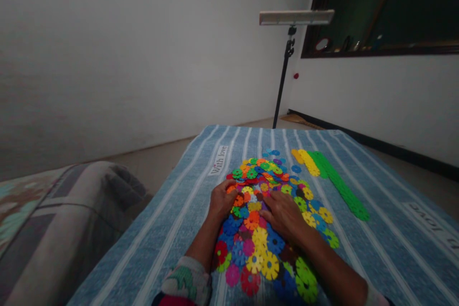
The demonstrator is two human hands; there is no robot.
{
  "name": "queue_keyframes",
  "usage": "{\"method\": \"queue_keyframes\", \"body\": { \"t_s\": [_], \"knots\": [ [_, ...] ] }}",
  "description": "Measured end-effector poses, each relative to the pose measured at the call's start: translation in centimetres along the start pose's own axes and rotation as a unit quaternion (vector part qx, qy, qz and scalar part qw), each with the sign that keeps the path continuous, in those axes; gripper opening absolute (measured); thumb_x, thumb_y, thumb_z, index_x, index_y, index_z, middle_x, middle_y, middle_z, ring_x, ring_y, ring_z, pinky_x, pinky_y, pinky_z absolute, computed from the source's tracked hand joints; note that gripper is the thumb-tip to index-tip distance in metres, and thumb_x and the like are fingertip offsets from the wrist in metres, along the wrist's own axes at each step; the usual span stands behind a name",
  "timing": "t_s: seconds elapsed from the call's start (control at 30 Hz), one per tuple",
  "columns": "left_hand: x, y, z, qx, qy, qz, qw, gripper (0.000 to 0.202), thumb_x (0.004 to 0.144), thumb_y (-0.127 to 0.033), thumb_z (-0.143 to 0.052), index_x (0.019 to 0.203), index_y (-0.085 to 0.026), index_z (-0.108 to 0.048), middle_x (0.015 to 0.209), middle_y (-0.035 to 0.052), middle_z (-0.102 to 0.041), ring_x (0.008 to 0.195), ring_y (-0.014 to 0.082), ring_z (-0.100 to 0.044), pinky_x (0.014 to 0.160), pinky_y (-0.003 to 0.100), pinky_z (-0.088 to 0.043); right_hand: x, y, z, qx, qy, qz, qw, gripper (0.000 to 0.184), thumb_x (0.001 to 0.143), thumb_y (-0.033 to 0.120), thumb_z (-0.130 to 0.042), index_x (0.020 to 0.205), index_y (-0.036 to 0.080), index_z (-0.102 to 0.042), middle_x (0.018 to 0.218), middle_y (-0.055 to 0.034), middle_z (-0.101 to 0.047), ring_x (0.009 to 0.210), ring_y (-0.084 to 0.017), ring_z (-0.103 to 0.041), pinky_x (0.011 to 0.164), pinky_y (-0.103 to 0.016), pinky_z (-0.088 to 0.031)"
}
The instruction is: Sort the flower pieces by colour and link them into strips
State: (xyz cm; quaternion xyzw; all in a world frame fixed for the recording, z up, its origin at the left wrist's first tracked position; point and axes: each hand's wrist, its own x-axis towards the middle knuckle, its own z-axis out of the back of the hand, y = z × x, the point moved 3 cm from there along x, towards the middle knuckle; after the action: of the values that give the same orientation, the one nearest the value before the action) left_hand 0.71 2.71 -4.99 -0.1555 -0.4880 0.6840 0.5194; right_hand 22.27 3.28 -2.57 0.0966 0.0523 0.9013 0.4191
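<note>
A heap of flower-shaped plastic discs (259, 237) in many colours, with notched edges, lies on the striped blue cloth. My left hand (221, 201) is at the heap's left side, its thumb and finger closing about an orange notched disc (231, 189). On the right, my right hand (285, 210) rests low over the discs, thumb and fingers apart. Its fingertips are partly lost among the pieces, and no held disc can be made out there. Farther right lie a long row of overlapping green discs (346, 191) and a shorter yellow row (309, 161).
The striped cloth (172, 229) covers the table. A few blue discs (275, 152) lie loose beyond the heap. Behind the table stands a black pole with a flat panel (297, 17). A draped grey cover (79, 220) is at the left, and a dark window (387, 5) is at upper right.
</note>
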Motion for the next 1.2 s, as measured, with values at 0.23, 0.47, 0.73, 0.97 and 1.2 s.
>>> {"method": "queue_keyframes", "body": {
  "t_s": [0.23,0.47,0.73,0.97,1.2],
  "knots": [
    [-0.1,-0.2,0.2,-0.018,-0.012,0.028,0.999,0.027,0.065,-0.022,-0.057,0.087,-0.017,-0.073,0.087,0.0027,-0.076,0.086,0.0237,-0.069,0.083,0.036,-0.052,0.5,1.6,0.6,0.034,0.017,0.031,0.999,0.026,0.092,0.036,-0.048,0.104,0.018,-0.063,0.108,-0.0103,-0.062,0.106,-0.024,-0.053,0.091,-0.036,-0.037],
    [0.2,0.3,0.3,-0.026,-0.036,0.024,0.999,0.027,0.065,-0.022,-0.054,0.085,-0.018,-0.073,0.088,0.0035,-0.076,0.086,0.0233,-0.069,0.084,0.037,-0.053,2.2,4.1,-0.5,0.056,0.028,0.098,0.993,0.028,0.092,0.038,-0.051,0.111,0.019,-0.058,0.114,-0.0097,-0.059,0.109,-0.023,-0.05,0.093,-0.037,-0.037],
    [0.5,1.0,0.4,-0.021,-0.064,0.037,0.997,0.026,0.067,-0.026,-0.055,0.085,-0.019,-0.072,0.088,0.0045,-0.074,0.085,0.0225,-0.067,0.081,0.036,-0.053,1.0,6.0,-0.2,0.074,0.037,0.137,0.987,0.028,0.091,0.037,-0.053,0.113,0.018,-0.056,0.119,-0.0099,-0.057,0.113,-0.025,-0.048,0.096,-0.041,-0.036],
    [-0.1,-1.3,0.1,0.065,0.026,-0.06,0.996,0.037,0.063,-0.032,-0.072,0.097,-0.018,-0.072,0.099,0.0071,-0.068,0.096,0.0243,-0.063,0.09,0.038,-0.049,0.2,5.4,0.6,0.07,0.053,0.151,0.985,0.019,0.093,0.033,-0.05,0.099,0.018,-0.061,0.104,-0.0074,-0.063,0.1,-0.021,-0.053,0.087,-0.034,-0.039],
    [-0.5,-1.7,-0.1,0.119,0.069,-0.08,0.987,0.03,0.064,-0.024,-0.07,0.093,-0.017,-0.072,0.095,0.0072,-0.063,0.091,0.0237,-0.061,0.085,0.037,-0.048,-0.2,4.3,1.2,0.063,0.078,0.132,0.986,0.018,0.091,0.027,-0.048,0.092,0.019,-0.064,0.096,-0.006,-0.064,0.092,-0.019,-0.057,0.079,-0.029,-0.039]
  ]
}}
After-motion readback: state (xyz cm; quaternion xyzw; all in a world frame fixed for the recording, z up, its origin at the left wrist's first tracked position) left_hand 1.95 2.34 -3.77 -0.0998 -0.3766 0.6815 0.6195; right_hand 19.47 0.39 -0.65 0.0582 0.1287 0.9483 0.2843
